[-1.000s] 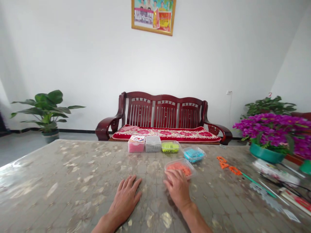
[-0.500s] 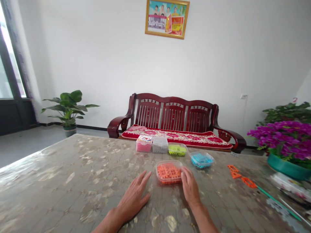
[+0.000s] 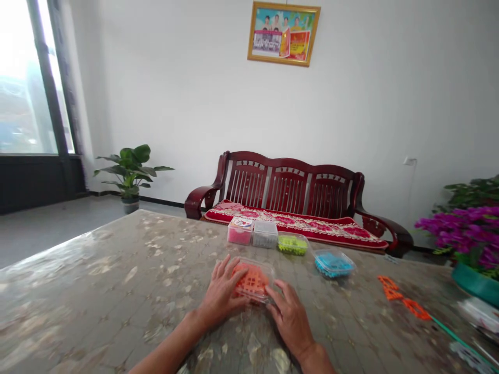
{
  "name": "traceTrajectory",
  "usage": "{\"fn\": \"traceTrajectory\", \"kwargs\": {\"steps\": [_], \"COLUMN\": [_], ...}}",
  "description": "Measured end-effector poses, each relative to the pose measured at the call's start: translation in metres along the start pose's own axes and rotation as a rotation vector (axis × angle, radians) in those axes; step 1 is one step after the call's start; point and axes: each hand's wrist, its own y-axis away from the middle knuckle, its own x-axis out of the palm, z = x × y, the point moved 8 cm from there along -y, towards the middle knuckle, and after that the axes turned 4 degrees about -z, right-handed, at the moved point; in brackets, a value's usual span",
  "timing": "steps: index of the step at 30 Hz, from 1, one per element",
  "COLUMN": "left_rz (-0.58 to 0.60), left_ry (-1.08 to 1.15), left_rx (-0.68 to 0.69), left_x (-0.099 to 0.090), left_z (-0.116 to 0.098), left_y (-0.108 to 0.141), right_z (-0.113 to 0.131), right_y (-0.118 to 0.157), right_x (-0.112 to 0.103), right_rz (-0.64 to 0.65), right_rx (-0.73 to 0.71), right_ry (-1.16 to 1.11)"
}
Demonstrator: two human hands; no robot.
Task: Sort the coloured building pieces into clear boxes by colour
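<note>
A clear plastic container [image 3: 262, 291] of orange plastic pieces sits on the table in front of me, between my two hands. My left hand [image 3: 224, 291] grips its left side, with the fingers over the top and the thumb along the front edge. At the front right corner, my right hand [image 3: 289, 314] takes hold of the rim with thumb and index finger, the other fingers bent. Behind it stand a container of blue pieces [image 3: 333, 264] and a container of yellow-green pieces [image 3: 292, 244].
A pink box [image 3: 239, 234] and a grey box [image 3: 265, 236] stand near the table's far edge. To the right lie joined orange pieces [image 3: 415, 308] with a green stick [image 3: 452, 330]. A flower pot [image 3: 473, 278] stands beyond. A wooden bench [image 3: 290, 182] is behind the table [image 3: 97, 280].
The orange container has moved left relative to the other containers. My left hand has come onto its left side, while my right hand has shifted to its front right corner. The view has turned slightly left.
</note>
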Motion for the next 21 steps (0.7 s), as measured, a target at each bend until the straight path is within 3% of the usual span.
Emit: {"fn": "traceTrajectory", "kwargs": {"steps": [5, 11, 21], "left_rz": [0.045, 0.038, 0.12], "left_ry": [-0.042, -0.026, 0.054], "left_rx": [0.07, 0.058, 0.09], "left_x": [0.005, 0.007, 0.005], "left_z": [-0.022, -0.036, -0.043], "left_y": [-0.009, -0.012, -0.008], "right_z": [0.008, 0.008, 0.02], "right_y": [-0.004, -0.006, -0.012], "right_x": [-0.003, -0.007, -0.008], "right_rz": [-0.089, -0.114, -0.025], "right_rx": [-0.136, -0.166, -0.22], "right_ry": [0.029, -0.017, -0.015]}}
